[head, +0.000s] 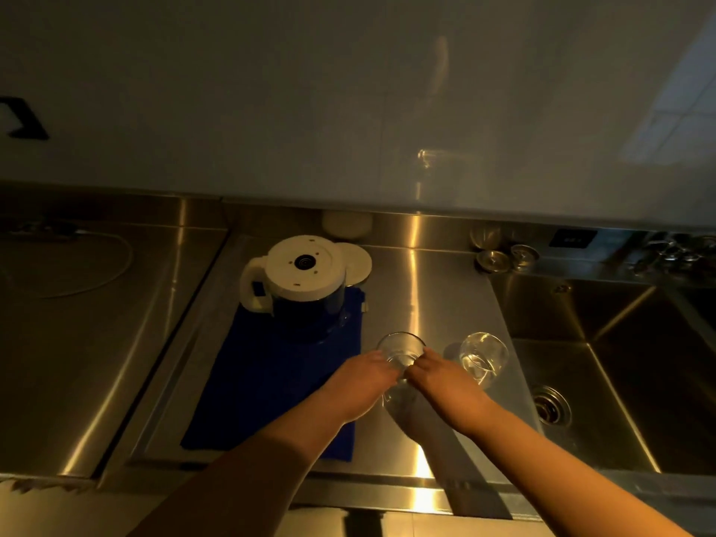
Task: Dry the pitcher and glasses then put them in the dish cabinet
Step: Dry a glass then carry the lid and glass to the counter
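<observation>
A glass pitcher (302, 288) with a white base and white handle stands upside down at the far end of a blue cloth (263, 381) on the steel counter. To the right of the cloth, my left hand (364, 377) and my right hand (434, 374) both grip one clear glass (401, 348) from either side, just above the counter. A second clear glass (484, 356) stands right of it, close to the sink edge. Another glass seems to lie beneath my hands, mostly hidden.
A deep steel sink (620, 362) with a drain lies to the right. Small metal strainers (507, 257) sit at the back by the sink. A white round lid (358, 261) lies behind the pitcher. A white cable (97, 273) curls across the left counter. A cabinet front hangs overhead.
</observation>
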